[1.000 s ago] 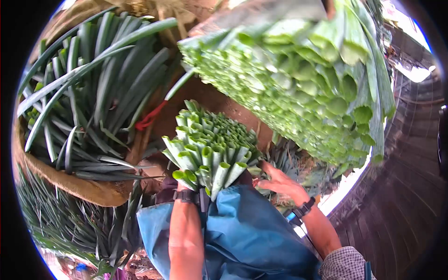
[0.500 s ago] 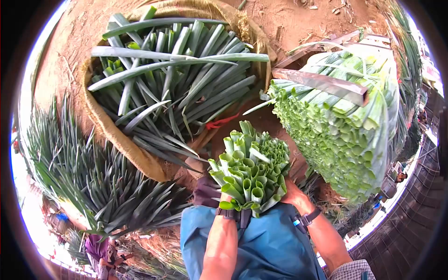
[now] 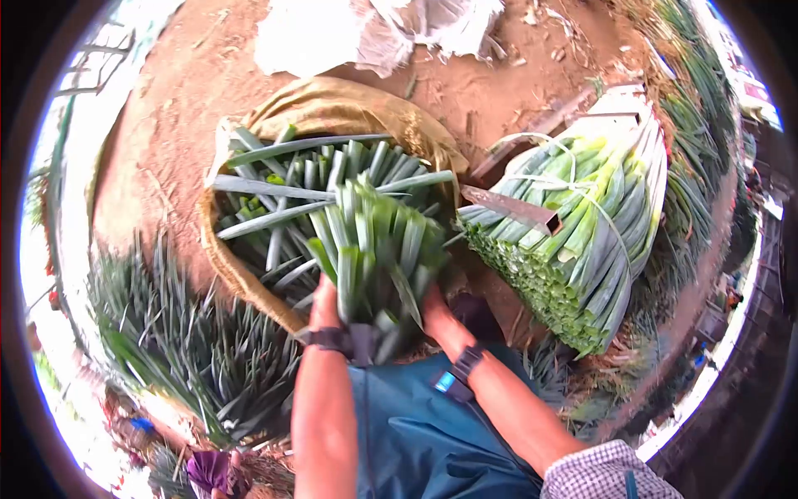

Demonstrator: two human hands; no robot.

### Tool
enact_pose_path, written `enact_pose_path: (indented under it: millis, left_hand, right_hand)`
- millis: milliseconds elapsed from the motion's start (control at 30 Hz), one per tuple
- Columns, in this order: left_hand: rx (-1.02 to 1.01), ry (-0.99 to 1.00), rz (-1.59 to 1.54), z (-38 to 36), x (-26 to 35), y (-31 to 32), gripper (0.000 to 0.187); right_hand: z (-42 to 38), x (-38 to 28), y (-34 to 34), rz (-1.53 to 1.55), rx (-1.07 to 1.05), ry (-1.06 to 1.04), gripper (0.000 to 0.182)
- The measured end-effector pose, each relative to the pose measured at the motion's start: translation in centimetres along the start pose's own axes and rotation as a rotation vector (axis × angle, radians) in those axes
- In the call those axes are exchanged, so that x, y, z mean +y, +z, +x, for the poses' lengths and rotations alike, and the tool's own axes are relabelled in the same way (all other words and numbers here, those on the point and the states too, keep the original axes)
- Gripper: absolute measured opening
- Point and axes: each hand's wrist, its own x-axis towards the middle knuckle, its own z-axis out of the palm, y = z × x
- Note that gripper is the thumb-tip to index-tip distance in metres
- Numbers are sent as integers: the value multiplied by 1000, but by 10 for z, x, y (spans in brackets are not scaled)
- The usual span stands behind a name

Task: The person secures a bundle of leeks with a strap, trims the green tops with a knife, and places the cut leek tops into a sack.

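A thick bunch of cut green onion leaves (image 3: 378,241) is held between both hands over the near side of an open sack (image 3: 332,100). My left hand (image 3: 326,303) grips the bunch from its left side, and my right hand (image 3: 434,309) clasps it from the right; most fingers are hidden by the leaves. The bunch stands with its hollow cut ends up, slightly blurred by motion. Inside the sack, more dark green cut leaves (image 3: 283,220) are packed, several lying crosswise on top.
On the right, a large tied bundle of green onions (image 3: 573,224) rests by a metal bar frame (image 3: 515,208). Uncut onion leaves (image 3: 191,349) spread at lower left. White plastic sheeting (image 3: 374,33) lies on the bare soil. A person in purple (image 3: 208,472) is at the bottom left.
Both hands have carried the bunch forward and left, from near my lap to over the sack's contents. My view has shifted, bringing the white sheeting into sight.
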Motion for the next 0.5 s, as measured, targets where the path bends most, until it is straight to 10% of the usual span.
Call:
enact_pose_path:
  millis: [100,200,300,500]
  left_hand:
    - [322,170,823,52,82,6,61]
    - [-301,350,625,-16,124,21,84]
    - [17,585,1730,-16,92,-14,130]
    - [373,828,1862,46,55,-30,116]
  right_hand:
    - [58,17,43,-98,189,-159,44]
    - [106,37,75,-315,226,-396,50]
    - [116,36,113,-409,271,-297,57]
    - [83,1,131,-496,-29,-299,40]
